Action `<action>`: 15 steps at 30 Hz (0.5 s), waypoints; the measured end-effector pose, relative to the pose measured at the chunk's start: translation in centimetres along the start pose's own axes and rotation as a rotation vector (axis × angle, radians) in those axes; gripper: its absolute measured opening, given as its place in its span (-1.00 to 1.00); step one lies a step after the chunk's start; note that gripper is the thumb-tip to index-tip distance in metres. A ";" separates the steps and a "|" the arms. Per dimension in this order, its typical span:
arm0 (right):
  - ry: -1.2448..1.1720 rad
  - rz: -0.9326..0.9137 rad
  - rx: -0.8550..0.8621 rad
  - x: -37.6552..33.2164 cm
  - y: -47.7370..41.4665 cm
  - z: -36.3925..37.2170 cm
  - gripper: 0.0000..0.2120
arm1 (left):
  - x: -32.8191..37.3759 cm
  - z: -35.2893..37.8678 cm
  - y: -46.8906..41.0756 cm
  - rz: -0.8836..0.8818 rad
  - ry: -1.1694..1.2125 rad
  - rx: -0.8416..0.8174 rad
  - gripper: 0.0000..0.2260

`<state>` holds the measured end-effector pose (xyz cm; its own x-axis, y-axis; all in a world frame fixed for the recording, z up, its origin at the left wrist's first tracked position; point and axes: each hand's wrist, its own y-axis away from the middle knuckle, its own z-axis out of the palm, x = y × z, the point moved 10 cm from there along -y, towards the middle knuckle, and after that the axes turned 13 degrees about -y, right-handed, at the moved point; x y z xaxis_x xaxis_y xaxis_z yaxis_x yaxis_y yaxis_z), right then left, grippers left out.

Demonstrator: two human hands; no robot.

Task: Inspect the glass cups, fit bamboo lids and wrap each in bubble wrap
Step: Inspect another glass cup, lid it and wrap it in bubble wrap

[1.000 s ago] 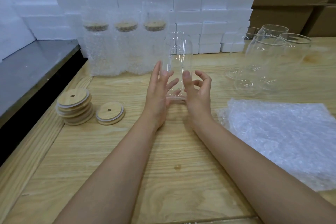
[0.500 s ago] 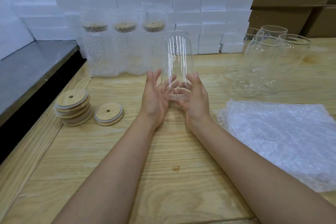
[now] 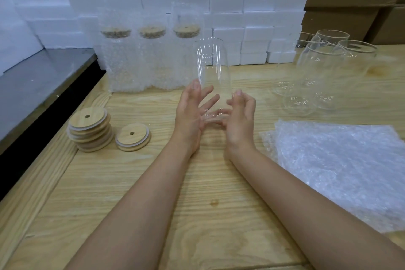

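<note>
Your left hand (image 3: pixel 192 114) is spread, its fingers straight and fanned against the lower left side of the clear glass cup (image 3: pixel 213 72), with some fingertips showing through the glass at its base. Your right hand (image 3: pixel 241 120) curls round the cup's lower right side, thumb up along the wall and the other fingers bent under the bottom end. Between them you hold the cup upright above the wooden table (image 3: pixel 197 215); I cannot tell which end is the mouth. Left of the cup and further back stand three bubble-wrapped cups (image 3: pixel 151 57) with bamboo lids on. Lower left of the cup lie a stack of bamboo lids (image 3: pixel 89 129) and, just beside it, a single bamboo lid (image 3: pixel 133 140). Right of the cup stands a cluster of bare glass cups (image 3: pixel 320 76), and nearer to you on that side lies a pile of bubble wrap sheets (image 3: pixel 341 171). Behind the cup rises a wall of white foam blocks (image 3: pixel 228 6).
</note>
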<state>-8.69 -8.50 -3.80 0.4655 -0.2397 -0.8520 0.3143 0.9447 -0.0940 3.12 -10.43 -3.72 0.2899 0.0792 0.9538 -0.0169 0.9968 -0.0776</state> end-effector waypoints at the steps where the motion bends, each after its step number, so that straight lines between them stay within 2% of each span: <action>1: 0.033 -0.052 -0.003 -0.7 0.2 0.0 -0.86 | 0.1 -0.2 -0.1 0.015 -0.007 0.021 -0.72; 4: 0.149 -0.165 -0.072 -1.7 0.9 0.9 -0.66 | 0.7 -0.8 0.1 0.060 -0.057 0.093 -0.44; 6: 0.209 -0.203 -0.116 -1.7 1.2 1.6 -0.56 | 0.7 -1.0 0.2 0.068 -0.099 0.118 -0.39; 9: 0.208 -0.185 -0.130 -1.4 1.2 1.7 -0.56 | 0.7 -1.2 0.3 0.069 -0.129 0.137 -0.36; 12: 0.205 -0.170 -0.123 -1.4 1.2 1.7 -0.62 | 1.2 -1.1 0.5 0.085 -0.147 0.138 -0.17; 13: 0.188 -0.161 -0.123 -1.3 1.2 1.7 -0.65 | 1.3 -1.1 0.5 0.094 -0.137 0.126 -0.19; 15: 0.106 -0.117 -0.105 -0.8 1.1 1.4 -0.74 | 1.4 -0.7 0.3 0.104 -0.110 0.064 -0.46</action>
<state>-7.54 -7.54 -2.45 0.3393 -0.3299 -0.8810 0.2710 0.9311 -0.2443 4.22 -10.05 -2.64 0.1771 0.1790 0.9678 -0.1033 0.9813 -0.1626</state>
